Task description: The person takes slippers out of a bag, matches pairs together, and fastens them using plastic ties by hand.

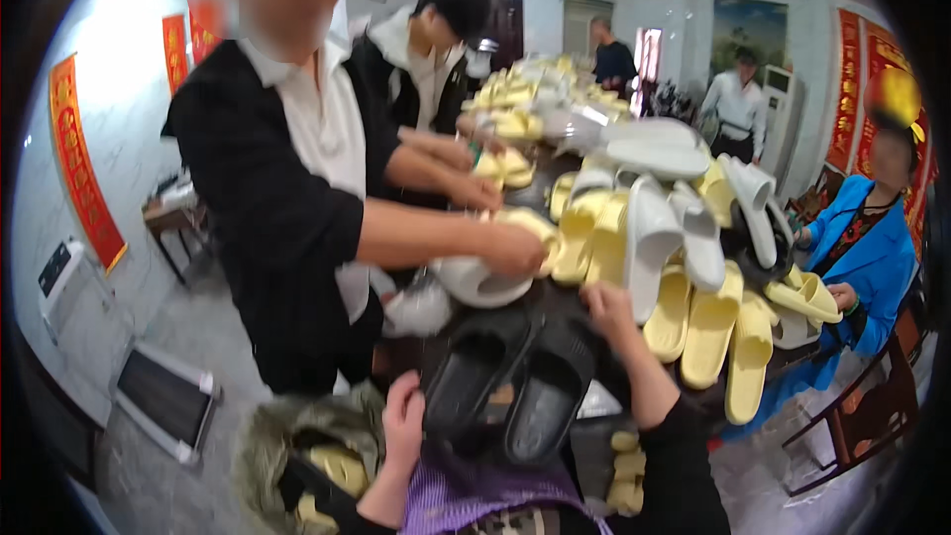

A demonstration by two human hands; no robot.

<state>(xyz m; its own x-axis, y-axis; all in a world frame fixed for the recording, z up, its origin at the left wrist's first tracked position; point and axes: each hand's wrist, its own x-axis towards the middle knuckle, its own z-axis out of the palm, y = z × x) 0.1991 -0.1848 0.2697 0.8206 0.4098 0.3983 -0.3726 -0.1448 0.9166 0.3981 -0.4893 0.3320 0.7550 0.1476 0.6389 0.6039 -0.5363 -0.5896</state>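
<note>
A pair of black slippers lies side by side at the table's near edge, a left slipper [475,362] and a right slipper [545,401], with their open soles toward me. My left hand [403,411] is beside the left slipper's outer edge, its fingers fairly straight and holding nothing I can see. Just beyond the right slipper's upper end, my right hand [607,305] is closed with curled fingers; whatever is in it, if anything, is hidden. To its right are yellow slippers [711,322] and a white slipper [650,238].
A co-worker in a black jacket [263,178] stands at left, handling a pale slipper [490,277]. A person in blue [867,248] at right holds a yellow slipper [804,294]. More slippers [550,84] are heaped farther back. A greenish sack [263,451] stands beside me, and a wooden chair [872,406] at right.
</note>
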